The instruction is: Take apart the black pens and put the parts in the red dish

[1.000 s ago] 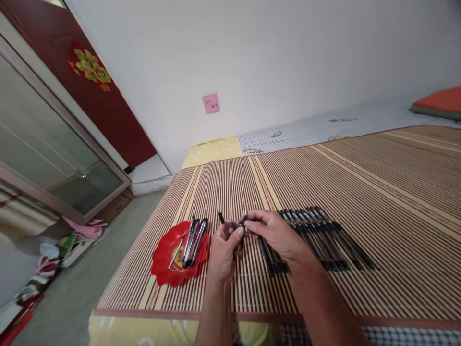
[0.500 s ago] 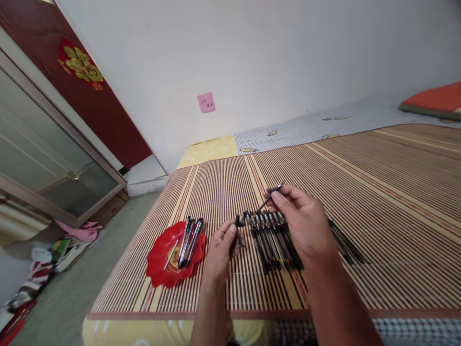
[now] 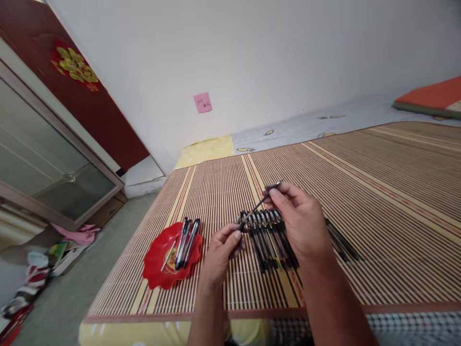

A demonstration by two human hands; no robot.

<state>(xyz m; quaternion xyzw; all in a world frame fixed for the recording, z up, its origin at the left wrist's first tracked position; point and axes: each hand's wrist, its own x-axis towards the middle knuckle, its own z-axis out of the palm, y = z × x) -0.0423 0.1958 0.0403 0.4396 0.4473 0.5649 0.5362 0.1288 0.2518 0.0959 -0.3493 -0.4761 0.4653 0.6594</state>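
Note:
My left hand (image 3: 224, 250) pinches a small black pen cap (image 3: 242, 226) between thumb and fingers. Held at its upper end by my right hand (image 3: 300, 211), a slim dark pen (image 3: 260, 203) slants down to the left. Its lower tip meets the cap; how far it goes in I cannot tell. Under and beside my right hand lies a row of several black pens (image 3: 268, 245) side by side on the striped mat (image 3: 216, 192). The right hand partly hides that row.
A red scalloped plate (image 3: 153, 269) at left bears a few clear pens (image 3: 187, 242) and a thin white stick (image 3: 168, 255). More dark pens (image 3: 342, 240) lie right of my right wrist. A pink note (image 3: 202, 103) is on the wall. Orange bedding (image 3: 428, 98) lies far right.
The pen's lower tip and the cap, apart before, now meet in one line. My left hand has turned the cap toward the pen. The view has shifted slightly.

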